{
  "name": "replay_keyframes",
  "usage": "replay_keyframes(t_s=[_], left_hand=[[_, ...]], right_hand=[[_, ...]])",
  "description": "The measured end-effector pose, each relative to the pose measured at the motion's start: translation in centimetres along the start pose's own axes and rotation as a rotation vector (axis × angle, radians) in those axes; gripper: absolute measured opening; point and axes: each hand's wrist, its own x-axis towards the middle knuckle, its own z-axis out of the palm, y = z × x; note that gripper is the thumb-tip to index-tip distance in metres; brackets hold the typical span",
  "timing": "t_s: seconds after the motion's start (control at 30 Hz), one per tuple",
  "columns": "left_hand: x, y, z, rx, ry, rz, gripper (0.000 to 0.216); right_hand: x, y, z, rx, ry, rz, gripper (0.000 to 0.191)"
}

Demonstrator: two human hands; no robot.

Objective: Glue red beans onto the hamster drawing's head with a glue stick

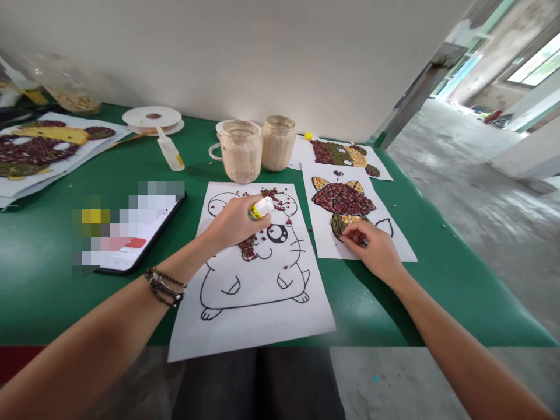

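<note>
A white sheet with a black hamster outline (251, 274) lies in front of me on the green table (52, 303). Red beans cover part of the hamster's head. My left hand (234, 223) is closed round a small white glue bottle (261, 208) with a yellow label, its tip over the head. My right hand (371, 248) rests on a second sheet (356, 216) bearing a bean-filled animal picture; its fingers pinch together at the picture's lower part, and what they hold is too small to name.
Two jars (240, 150) (277, 143) stand behind the sheets. A third bean picture (343, 154) lies beyond. A phone (135, 233) sits left, another glue bottle (170, 153) and a tape reel (151, 118) further back. More bean pictures (39, 149) lie far left.
</note>
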Motion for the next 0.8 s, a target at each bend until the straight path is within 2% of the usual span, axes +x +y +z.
replay_keyframes(t_s=[0.23, 0.8], left_hand=[[0.08, -0.04, -0.05, 0.033, 0.026, 0.006, 0.015], [0.01, -0.14, 0.06, -0.001, 0.002, -0.008, 0.015]], right_hand=[[0.04, 0.05, -0.11, 0.014, 0.01, 0.015, 0.004], [-0.09, 0.31, -0.09, -0.05, -0.029, -0.106, 0.008]])
